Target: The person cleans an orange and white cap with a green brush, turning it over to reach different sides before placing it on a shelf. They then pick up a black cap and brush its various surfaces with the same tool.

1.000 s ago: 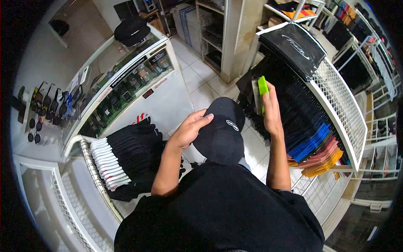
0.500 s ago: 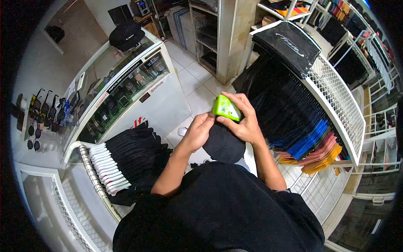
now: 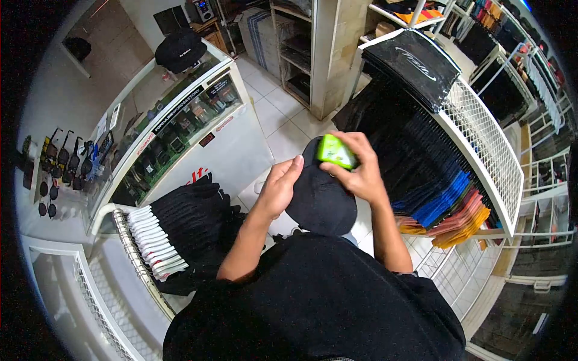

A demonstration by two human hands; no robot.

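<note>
My right hand (image 3: 364,165) grips a small bright green pack (image 3: 336,151) with a pale printed label, its thumb on the near edge and the fingers over the far side. To its left, my left hand (image 3: 280,188) is apart from the pack, thumb stretched out, nothing seen in the palm. Its other fingers are partly hidden. Below and between the hands lies a rounded dark cloth shape (image 3: 322,201), bordering the left hand in this view; I cannot tell what it is.
At left stands a glass display counter (image 3: 180,120) with a black cap (image 3: 180,51) on top. Black and white garments (image 3: 180,228) hang nearby. A rack of dark, blue, pink and yellow clothes (image 3: 445,198) stands right, under white mesh (image 3: 484,114). White floor tiles (image 3: 286,141) show ahead.
My right hand has moved right with the green pack, away from my left hand, which was touching it. More of the dark cloth shape shows between the hands.
</note>
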